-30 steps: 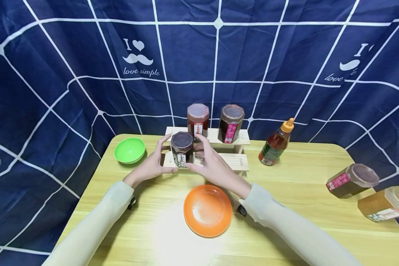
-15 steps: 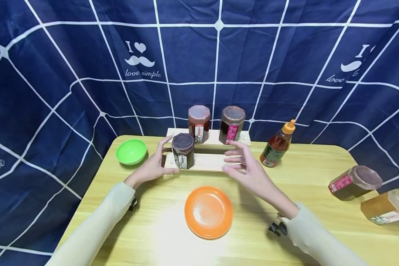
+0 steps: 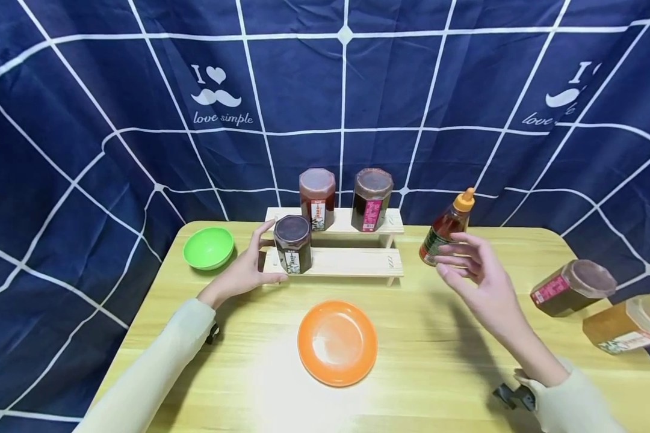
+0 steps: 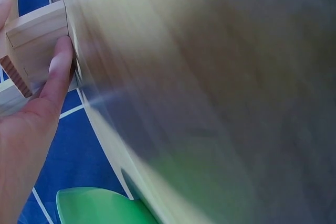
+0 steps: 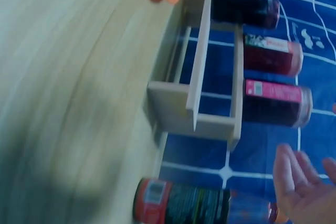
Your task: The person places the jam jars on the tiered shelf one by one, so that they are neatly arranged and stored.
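At the left end of the two-tier wooden rack (image 3: 352, 262) is my left hand (image 3: 241, 274), fingers spread in a C beside a dark lidded jar (image 3: 292, 248) on the lower shelf. In the left wrist view a straight finger (image 4: 59, 69) of it lies against the rack's wooden side panel (image 4: 39, 30). My right hand (image 3: 484, 285) hovers over the table's right half with fingers loosely bent and holds nothing. It overlaps the edge of an orange-capped sauce bottle (image 3: 445, 234) in the head view; in the right wrist view the hand (image 5: 307, 190) is apart from that bottle (image 5: 197, 203).
A red jar (image 3: 318, 201) and a dark jar with a pink label (image 3: 371, 201) stand on the upper shelf. In front lies an orange plate (image 3: 337, 343); left, a green bowl (image 3: 208, 248). Another dark jar (image 3: 566, 291) and an amber jar (image 3: 625, 328) stand far right.
My right hand has let go of the dark jar on the lower shelf and moved right, past the rack's end to the sauce bottle. The left hand stays at the rack's left end.
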{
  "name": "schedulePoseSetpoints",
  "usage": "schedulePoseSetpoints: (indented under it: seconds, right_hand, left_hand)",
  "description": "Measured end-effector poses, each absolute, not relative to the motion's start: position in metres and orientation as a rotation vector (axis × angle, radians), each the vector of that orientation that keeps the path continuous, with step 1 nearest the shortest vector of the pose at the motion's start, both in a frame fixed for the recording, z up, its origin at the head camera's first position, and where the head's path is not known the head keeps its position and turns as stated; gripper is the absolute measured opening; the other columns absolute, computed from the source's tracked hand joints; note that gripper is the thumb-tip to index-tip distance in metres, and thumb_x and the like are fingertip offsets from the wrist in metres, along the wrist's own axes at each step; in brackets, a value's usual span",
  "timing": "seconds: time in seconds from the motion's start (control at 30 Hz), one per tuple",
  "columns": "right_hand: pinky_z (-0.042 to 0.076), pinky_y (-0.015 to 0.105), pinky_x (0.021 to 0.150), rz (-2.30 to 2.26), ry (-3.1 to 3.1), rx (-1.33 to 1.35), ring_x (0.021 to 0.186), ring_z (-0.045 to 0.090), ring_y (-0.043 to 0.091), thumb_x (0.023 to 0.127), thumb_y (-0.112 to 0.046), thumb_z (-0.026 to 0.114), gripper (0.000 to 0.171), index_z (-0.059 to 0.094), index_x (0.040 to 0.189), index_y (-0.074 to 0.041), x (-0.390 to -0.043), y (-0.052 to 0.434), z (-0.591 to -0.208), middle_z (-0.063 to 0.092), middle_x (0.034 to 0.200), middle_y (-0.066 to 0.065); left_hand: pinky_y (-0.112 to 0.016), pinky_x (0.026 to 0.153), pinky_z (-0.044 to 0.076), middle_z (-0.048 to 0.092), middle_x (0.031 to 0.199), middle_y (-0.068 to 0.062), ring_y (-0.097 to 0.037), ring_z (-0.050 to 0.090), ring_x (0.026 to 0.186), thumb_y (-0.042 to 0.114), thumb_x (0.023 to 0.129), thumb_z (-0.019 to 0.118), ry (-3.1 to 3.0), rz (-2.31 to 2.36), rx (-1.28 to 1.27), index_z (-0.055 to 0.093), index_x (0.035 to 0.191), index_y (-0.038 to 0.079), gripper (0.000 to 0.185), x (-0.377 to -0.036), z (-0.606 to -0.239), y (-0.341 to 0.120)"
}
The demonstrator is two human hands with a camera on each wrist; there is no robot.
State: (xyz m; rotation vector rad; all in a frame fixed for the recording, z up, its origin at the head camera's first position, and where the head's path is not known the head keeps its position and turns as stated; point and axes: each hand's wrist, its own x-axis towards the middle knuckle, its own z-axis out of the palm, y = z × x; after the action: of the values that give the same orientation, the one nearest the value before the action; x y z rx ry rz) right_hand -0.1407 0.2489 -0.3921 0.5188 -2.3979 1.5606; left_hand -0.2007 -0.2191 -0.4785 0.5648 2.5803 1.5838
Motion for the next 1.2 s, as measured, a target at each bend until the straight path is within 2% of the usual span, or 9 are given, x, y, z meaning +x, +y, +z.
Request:
schedulePoseSetpoints:
  seconds: [0.1,0.2,0.3,0.47,0.7,0.83,1.0,1.2]
  right_hand:
    - [0.053,0.016,0.095,1.508,-2.379,0.4,0.117,0.071,0.01,0.103,0.003,0.073,0.06,0.048,0.156,-0.01,-0.137,0.262,-0.392,0.068,0.133,-0.002]
    - [0.052,0.014,0.093,1.48,-2.339,0.267,0.115,0.071,0.006,0.1,0.004,0.075,0.063,0.049,0.155,-0.01,-0.132,0.276,-0.394,0.069,0.131,-0.006]
    - [0.052,0.013,0.092,1.527,-2.254,0.125,0.114,0.07,0.007,0.096,0.008,0.076,0.066,0.05,0.154,-0.009,-0.127,0.29,-0.396,0.068,0.13,-0.004]
    - [0.049,0.014,0.1,1.659,-2.041,-0.095,0.127,0.061,0.015,0.09,0.015,0.077,0.074,0.05,0.154,-0.011,-0.118,0.311,-0.401,0.059,0.14,0.003]
    - [0.038,0.02,0.116,1.61,-1.86,-0.274,0.133,0.05,0.015,0.087,0.013,0.078,0.077,0.047,0.153,-0.012,-0.114,0.336,-0.408,0.049,0.145,0.004]
    - [0.029,0.02,0.121,1.596,-1.833,-0.371,0.14,0.044,0.014,0.087,0.008,0.08,0.082,0.043,0.155,-0.018,-0.114,0.347,-0.413,0.043,0.15,0.003]
    - [0.023,0.02,0.122,1.642,-1.816,-0.469,0.146,0.036,0.012,0.087,0.007,0.082,0.088,0.038,0.157,-0.025,-0.115,0.354,-0.416,0.036,0.153,-0.001]
    - [0.022,0.015,0.118,1.555,-1.873,-0.543,0.143,0.032,0.008,0.087,0.007,0.077,0.089,0.034,0.158,-0.028,-0.117,0.358,-0.418,0.031,0.15,-0.003]
  left_hand:
    - [-0.068,0.117,0.037,0.048,0.16,-0.026,-0.043,0.045,0.149,0.01,0.084,0.097,2.581,1.598,0.561,0.012,0.172,0.032,0.125,-0.2,-0.48,-0.22]
    - [-0.067,0.118,0.037,0.047,0.161,-0.025,-0.042,0.045,0.15,0.011,0.085,0.097,2.584,1.592,0.554,0.012,0.172,0.032,0.124,-0.199,-0.479,-0.22]
    - [-0.066,0.118,0.037,0.047,0.161,-0.025,-0.041,0.045,0.15,0.011,0.085,0.097,2.577,1.596,0.555,0.013,0.172,0.033,0.123,-0.198,-0.478,-0.218]
    - [-0.066,0.117,0.038,0.048,0.161,-0.025,-0.042,0.045,0.15,0.011,0.085,0.097,2.569,1.607,0.564,0.013,0.172,0.032,0.123,-0.199,-0.478,-0.217]
    - [-0.067,0.116,0.039,0.048,0.16,-0.025,-0.042,0.046,0.149,0.013,0.085,0.097,2.579,1.599,0.56,0.013,0.173,0.033,0.123,-0.198,-0.476,-0.218]
    - [-0.066,0.115,0.041,0.049,0.159,-0.026,-0.042,0.047,0.148,0.01,0.085,0.097,2.575,1.603,0.561,0.012,0.173,0.031,0.124,-0.199,-0.475,-0.218]
    - [-0.063,0.113,0.043,0.05,0.159,-0.024,-0.039,0.049,0.147,0.012,0.085,0.097,2.581,1.579,0.56,0.012,0.172,0.036,0.124,-0.199,-0.475,-0.218]
    - [-0.064,0.113,0.043,0.05,0.159,-0.023,-0.038,0.048,0.148,0.014,0.085,0.097,2.574,1.576,0.54,0.012,0.172,0.041,0.124,-0.199,-0.474,-0.219]
